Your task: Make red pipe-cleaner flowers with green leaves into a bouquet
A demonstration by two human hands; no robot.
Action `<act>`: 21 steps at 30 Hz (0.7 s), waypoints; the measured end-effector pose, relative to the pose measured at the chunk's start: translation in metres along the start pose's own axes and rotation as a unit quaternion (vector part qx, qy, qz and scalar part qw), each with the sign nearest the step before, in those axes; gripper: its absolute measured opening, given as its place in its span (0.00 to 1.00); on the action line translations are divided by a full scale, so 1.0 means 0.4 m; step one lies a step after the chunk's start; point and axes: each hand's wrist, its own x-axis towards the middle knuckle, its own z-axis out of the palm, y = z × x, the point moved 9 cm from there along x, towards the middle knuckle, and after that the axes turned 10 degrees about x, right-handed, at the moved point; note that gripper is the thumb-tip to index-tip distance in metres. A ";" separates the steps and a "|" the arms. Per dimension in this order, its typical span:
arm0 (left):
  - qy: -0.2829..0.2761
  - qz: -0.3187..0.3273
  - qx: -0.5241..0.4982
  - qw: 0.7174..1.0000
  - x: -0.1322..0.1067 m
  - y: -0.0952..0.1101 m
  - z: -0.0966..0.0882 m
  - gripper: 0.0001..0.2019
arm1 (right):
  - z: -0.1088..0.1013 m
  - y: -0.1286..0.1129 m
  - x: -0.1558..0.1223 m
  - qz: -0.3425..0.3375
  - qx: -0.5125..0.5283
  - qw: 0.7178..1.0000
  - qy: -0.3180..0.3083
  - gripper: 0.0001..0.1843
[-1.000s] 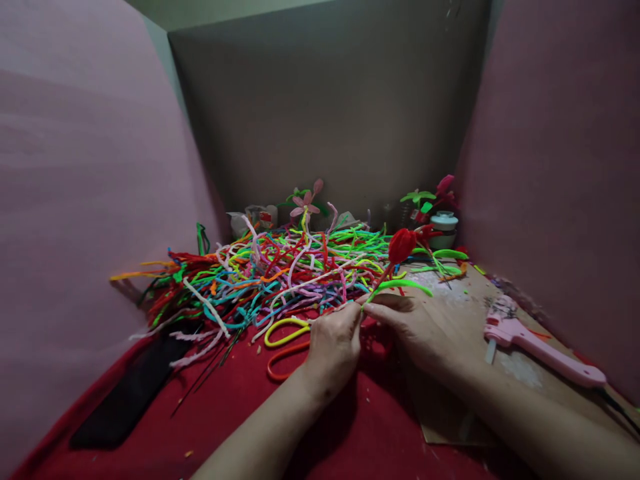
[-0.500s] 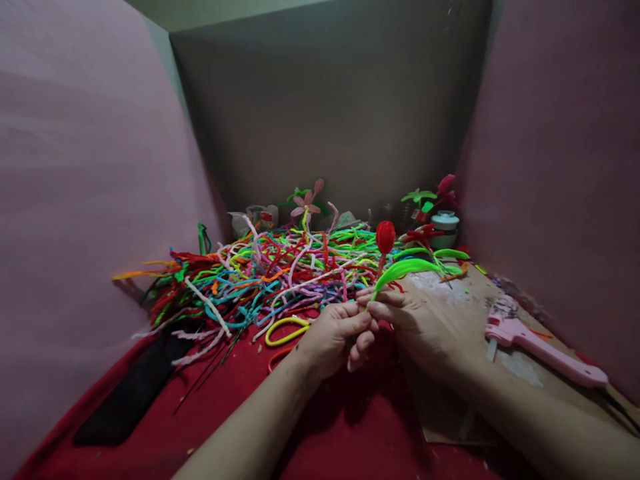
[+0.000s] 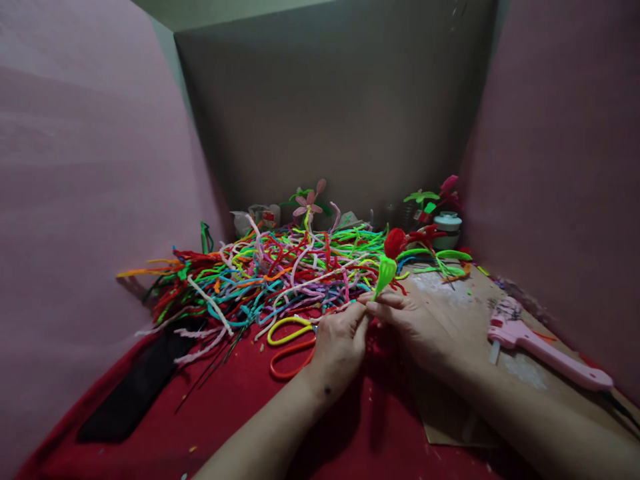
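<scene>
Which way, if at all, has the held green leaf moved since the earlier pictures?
Yes, leftward: the green leaf earlier stretched right, towards the lidded jar; now its visible part ends farther left of it.

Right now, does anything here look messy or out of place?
Yes: the pipe cleaners lie in a tangled heap, ends pointing every way, and whitish smears, perhaps dried glue, mark the brown board beside the pink glue gun.

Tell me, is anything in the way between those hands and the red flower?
Nothing visible is. The left hand and right hand meet at the base of the green leaf, which shows just below the red flower; their exact hold is hidden.
</scene>
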 end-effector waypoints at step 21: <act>-0.172 -0.174 -0.492 0.835 -0.011 -0.027 0.084 0.13 | -0.001 0.108 0.025 0.040 0.166 0.981 -0.092 0.11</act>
